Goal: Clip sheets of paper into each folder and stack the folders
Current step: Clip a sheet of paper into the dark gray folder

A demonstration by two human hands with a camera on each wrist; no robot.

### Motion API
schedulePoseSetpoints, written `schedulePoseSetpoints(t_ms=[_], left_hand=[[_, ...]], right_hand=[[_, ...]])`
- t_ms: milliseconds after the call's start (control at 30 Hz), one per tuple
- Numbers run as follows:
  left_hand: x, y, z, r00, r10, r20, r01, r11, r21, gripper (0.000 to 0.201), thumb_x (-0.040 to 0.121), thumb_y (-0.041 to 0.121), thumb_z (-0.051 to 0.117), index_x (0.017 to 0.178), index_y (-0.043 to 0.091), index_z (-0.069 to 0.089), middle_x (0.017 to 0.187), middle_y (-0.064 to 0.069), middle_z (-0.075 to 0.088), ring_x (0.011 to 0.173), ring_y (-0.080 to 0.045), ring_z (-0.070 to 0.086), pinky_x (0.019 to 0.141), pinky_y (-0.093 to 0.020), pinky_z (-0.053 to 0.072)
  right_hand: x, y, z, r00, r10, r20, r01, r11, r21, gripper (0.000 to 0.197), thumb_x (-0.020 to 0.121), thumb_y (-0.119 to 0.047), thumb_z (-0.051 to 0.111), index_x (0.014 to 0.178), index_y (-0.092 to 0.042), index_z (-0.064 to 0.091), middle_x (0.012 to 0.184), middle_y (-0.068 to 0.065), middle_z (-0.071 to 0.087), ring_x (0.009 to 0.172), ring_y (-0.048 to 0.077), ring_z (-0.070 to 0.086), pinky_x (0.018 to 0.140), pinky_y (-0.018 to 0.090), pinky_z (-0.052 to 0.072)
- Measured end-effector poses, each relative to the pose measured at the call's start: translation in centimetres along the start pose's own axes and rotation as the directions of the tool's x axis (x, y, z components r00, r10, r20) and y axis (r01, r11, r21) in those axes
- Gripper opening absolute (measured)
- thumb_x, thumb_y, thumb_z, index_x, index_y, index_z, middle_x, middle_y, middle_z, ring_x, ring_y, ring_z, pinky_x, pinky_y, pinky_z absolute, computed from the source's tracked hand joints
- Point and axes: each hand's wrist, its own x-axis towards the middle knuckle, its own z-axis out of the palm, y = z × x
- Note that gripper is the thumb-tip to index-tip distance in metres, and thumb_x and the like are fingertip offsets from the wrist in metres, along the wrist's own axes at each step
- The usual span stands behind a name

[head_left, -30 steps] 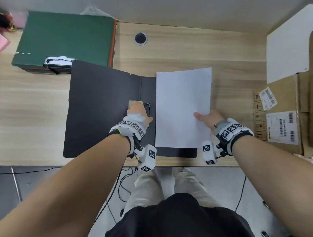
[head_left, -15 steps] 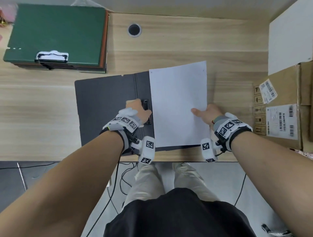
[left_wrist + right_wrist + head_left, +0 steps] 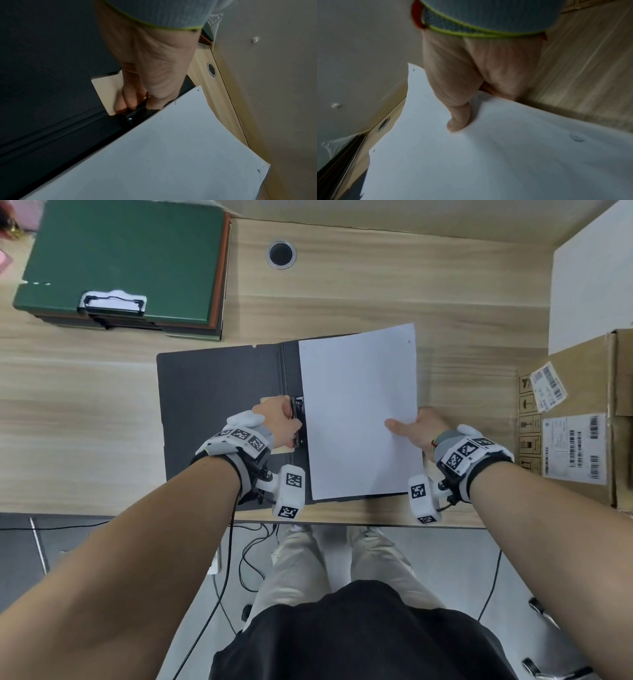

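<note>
Left hand: the left hand (image 3: 279, 422) is curled round the black clip (image 3: 298, 422) at the folder's spine, fingers and thumb pinching its lever (image 3: 135, 108), as they did 0.5 s ago.
Right hand: the right hand (image 3: 419, 431) pinches the sheets of paper (image 3: 359, 412) at their 3 o'clock edge, thumb (image 3: 458, 121) on top, the other fingers hidden beneath.
Paper, change: over the last 1 s its 9 o'clock edge has come in toward the clip; it now lies just beside it, and whether it is under the jaw cannot be told. The sheet bows upward at its far end.
Folder: the black folder (image 3: 219, 412) lies open on the desk (image 3: 376, 292), at the near edge.
Meaning: in my judgement the clip is being held open to take the paper; letting it close comes next, and a skewed edge is the risk.
Stack: the green folder (image 3: 120, 258) tops a pile at 10 o'clock, well apart.
Outward: 1 cardboard box (image 3: 575, 419) at 3 o'clock.
</note>
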Motion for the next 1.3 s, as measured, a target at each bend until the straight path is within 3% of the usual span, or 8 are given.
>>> schedulePoseSetpoints(t_ms=[67, 200, 367, 500, 700, 900, 1167, 1300], left_hand=[[0.0, -0.1, 0.0, 1.0, 0.002, 0.013, -0.002, 0.999, -0.043, 0.006, 0.083, 0.014, 0.057, 0.084, 0.02, 0.054, 0.084, -0.011, 0.072, 0.065, -0.025, 0.074, 0.073, -0.04, 0.062], [0.1, -0.5, 0.0, 1.0, 0.014, 0.014, -0.012, 0.995, -0.103, 0.008, 0.082, 0.019, 0.062, 0.082, 0.022, 0.055, 0.088, -0.011, 0.07, 0.06, -0.024, 0.074, 0.073, -0.041, 0.062], [-0.1, -0.6, -0.2, 0.999, 0.031, 0.029, -0.027, 0.993, -0.112, 0.011, 0.079, 0.025, 0.066, 0.081, 0.023, 0.055, 0.091, -0.011, 0.071, 0.058, -0.023, 0.073, 0.073, -0.04, 0.062], [0.1, -0.8, -0.2, 0.998, 0.04, 0.047, -0.032, 0.987, -0.159, 0.013, 0.076, 0.025, 0.067, 0.081, 0.021, 0.055, 0.087, -0.012, 0.07, 0.059, -0.028, 0.073, 0.071, -0.045, 0.062], [0.1, -0.6, -0.2, 0.997, 0.049, 0.058, -0.039, 0.986, -0.16, 0.019, 0.08, 0.026, 0.07, 0.081, 0.019, 0.053, 0.074, -0.009, 0.073, 0.056, -0.024, 0.072, 0.071, -0.043, 0.062], [0.1, -0.6, -0.4, 0.997, 0.051, 0.065, -0.04, 0.987, -0.155, 0.016, 0.083, 0.024, 0.067, 0.083, 0.019, 0.052, 0.074, -0.01, 0.074, 0.059, -0.024, 0.073, 0.075, -0.042, 0.062], [0.2, -0.5, -0.3, 0.997, 0.041, 0.065, -0.029, 0.983, -0.18, 0.014, 0.086, 0.015, 0.066, 0.081, 0.018, 0.053, 0.066, -0.005, 0.066, 0.063, -0.029, 0.072, 0.076, -0.044, 0.062], [0.3, -0.6, -0.3, 0.998, 0.046, 0.051, -0.038, 0.989, -0.144, 0.014, 0.086, 0.02, 0.066, 0.083, 0.019, 0.053, 0.071, -0.005, 0.069, 0.063, -0.026, 0.074, 0.076, -0.04, 0.062]], right_hand=[[-0.1, -0.1, 0.0, 1.0, 0.007, -0.001, -0.007, 1.0, 0.001, 0.046, 0.085, -0.043, 0.07, 0.105, -0.008, 0.048, 0.086, 0.0, 0.052, 0.092, 0.025, 0.051, 0.077, 0.032, 0.04], [-0.1, -0.2, 0.2, 1.0, 0.022, 0.003, -0.023, 1.0, 0.01, 0.058, 0.081, -0.045, 0.073, 0.116, -0.004, 0.052, 0.111, 0.009, 0.06, 0.1, 0.026, 0.055, 0.083, 0.033, 0.044], [-0.4, -0.7, 0.1, 0.999, 0.033, 0.042, -0.035, 0.998, 0.052, 0.057, 0.084, -0.042, 0.072, 0.119, 0.0, 0.054, 0.117, 0.005, 0.061, 0.101, 0.023, 0.054, 0.078, 0.027, 0.041], [-0.6, -1.4, 0.1, 0.999, 0.032, 0.021, -0.031, 0.999, -0.044, 0.069, 0.084, -0.047, 0.07, 0.128, 0.001, 0.048, 0.124, 0.007, 0.056, 0.105, 0.025, 0.051, 0.086, 0.032, 0.041], [-0.6, -2.1, 0.5, 0.999, 0.031, 0.024, -0.028, 0.994, -0.101, 0.086, 0.086, -0.05, 0.065, 0.144, 0.003, 0.031, 0.146, 0.014, 0.041, 0.132, 0.031, 0.042, 0.094, 0.032, 0.037], [-0.5, -2.2, 0.3, 0.999, 0.036, 0.004, -0.035, 0.995, -0.098, 0.08, 0.087, -0.048, 0.066, 0.141, 0.003, 0.035, 0.134, 0.008, 0.047, 0.129, 0.03, 0.045, 0.092, 0.032, 0.038], [-0.2, -2.1, 0.3, 0.999, 0.022, -0.043, -0.026, 0.995, -0.092, 0.079, 0.088, -0.044, 0.066, 0.142, 0.003, 0.034, 0.143, 0.014, 0.045, 0.129, 0.031, 0.045, 0.093, 0.032, 0.038], [-0.3, -2.1, 0.4, 0.999, 0.009, -0.042, -0.012, 0.996, -0.085, 0.068, 0.089, -0.042, 0.066, 0.134, 0.003, 0.042, 0.127, 0.011, 0.053, 0.109, 0.027, 0.051, 0.084, 0.03, 0.037]])
